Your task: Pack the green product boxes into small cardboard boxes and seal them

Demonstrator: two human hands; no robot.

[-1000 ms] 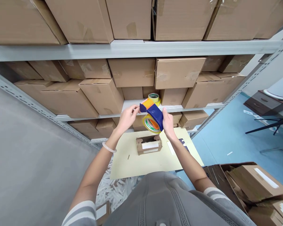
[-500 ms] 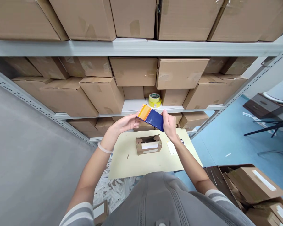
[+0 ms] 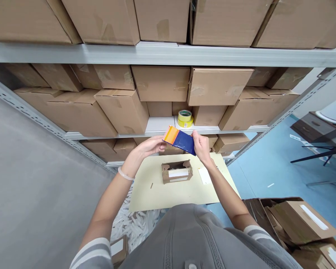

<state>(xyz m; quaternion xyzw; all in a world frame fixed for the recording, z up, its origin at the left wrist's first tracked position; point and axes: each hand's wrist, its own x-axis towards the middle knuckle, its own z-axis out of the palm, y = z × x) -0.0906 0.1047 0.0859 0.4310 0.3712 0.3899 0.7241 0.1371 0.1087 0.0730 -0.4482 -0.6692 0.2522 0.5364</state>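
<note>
Below the camera sit a gray shirt [image 3: 184,239] and 2 striped sleeves [image 3: 92,254], with both forearms reaching forward, a smooth pale bangle [image 3: 125,174] on the left wrist. The left hand [image 3: 148,146] lies palm up, fingers nearly straight and half open, cradling one end of a flat, glossy blue-and-orange packet [image 3: 179,140]. The right hand [image 3: 202,148] is curled more tightly, pinching the packet's other end, which holds it level in the air between them above a pale cream worktop [image 3: 154,198]. On that board sit a small torn cardboard box [image 3: 177,172] and a white slip [image 3: 204,175]. White packing shreds [image 3: 134,220] lie below its near left edge, and an open carton [image 3: 296,220] sits to the right. Farther off, a yellow tape roll [image 3: 185,118] stands on a white metal shelf [image 3: 159,125] among brown cartons.
</note>
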